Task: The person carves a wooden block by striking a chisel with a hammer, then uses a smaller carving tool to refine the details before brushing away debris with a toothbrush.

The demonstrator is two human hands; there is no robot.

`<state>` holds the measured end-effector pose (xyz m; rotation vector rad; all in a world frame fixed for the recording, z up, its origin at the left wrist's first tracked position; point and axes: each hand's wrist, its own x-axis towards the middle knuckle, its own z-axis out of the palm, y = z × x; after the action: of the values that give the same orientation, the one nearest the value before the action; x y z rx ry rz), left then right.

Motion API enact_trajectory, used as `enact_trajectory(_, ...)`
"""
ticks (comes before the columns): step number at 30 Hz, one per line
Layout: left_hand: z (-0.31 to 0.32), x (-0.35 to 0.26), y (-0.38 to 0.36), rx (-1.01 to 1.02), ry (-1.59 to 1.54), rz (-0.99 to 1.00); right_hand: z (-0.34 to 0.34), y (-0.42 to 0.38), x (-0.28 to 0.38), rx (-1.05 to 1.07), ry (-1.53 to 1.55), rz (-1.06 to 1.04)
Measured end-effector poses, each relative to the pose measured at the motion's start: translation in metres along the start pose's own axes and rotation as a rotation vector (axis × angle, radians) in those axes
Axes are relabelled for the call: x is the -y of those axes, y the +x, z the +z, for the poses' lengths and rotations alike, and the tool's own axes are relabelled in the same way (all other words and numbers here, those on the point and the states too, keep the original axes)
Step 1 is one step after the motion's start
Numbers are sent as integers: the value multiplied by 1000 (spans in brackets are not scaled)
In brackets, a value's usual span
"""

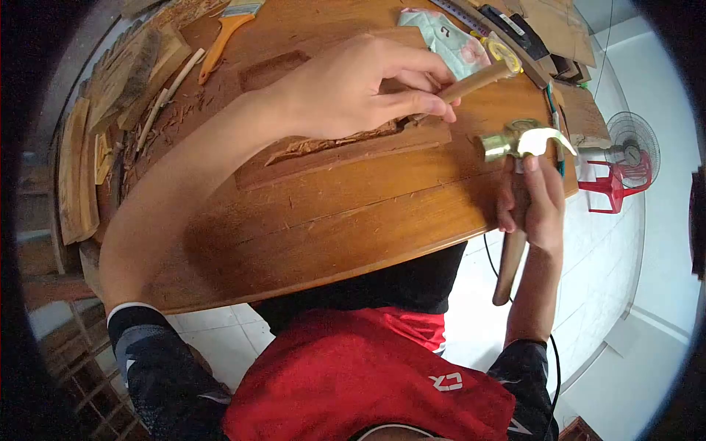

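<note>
My left hand (368, 92) grips a chisel by its wooden handle (478, 81), which slants down to the left. The chisel's lower end meets a reddish-brown wooden workpiece (331, 163) near its right end, in a rough groove with torn chips (323, 147). Part of the workpiece is hidden under my left hand and forearm. At the right edge of the table, my right hand (537, 202) is closed around the handle of a claw hammer (515, 140). The hammer's metal head is up, to the right of the chisel and apart from it.
On the wooden table (331, 235), a brush with an orange handle (220, 40) lies at the back left, near shavings and thin sticks (165, 99). Wood pieces (81, 169) stand along the left. A patterned cloth (448, 44) and a black tool (515, 31) are at the back right.
</note>
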<state>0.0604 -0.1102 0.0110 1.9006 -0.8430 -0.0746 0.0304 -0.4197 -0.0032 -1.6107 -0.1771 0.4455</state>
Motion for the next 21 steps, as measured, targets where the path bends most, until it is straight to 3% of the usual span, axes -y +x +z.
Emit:
enact_trajectory(5, -1, 3, 0, 31, -106, -111, -6, -3, 39, -127, -94, -109)
enact_trajectory(15, 4, 10, -2, 27, -133, -1, 12, 8, 104, -264, -320, -390)
enact_trajectory(17, 6, 10, -2, 3, -102, -5, 25, 6, 108, -298, -405, -402)
enact_trajectory(19, 6, 11, -2, -12, -102, 5, 33, 7, 109, -200, -623, -344)
enact_trajectory(21, 4, 12, -2, -21, -79, 14, 29, 6, 119, -337, -586, -375)
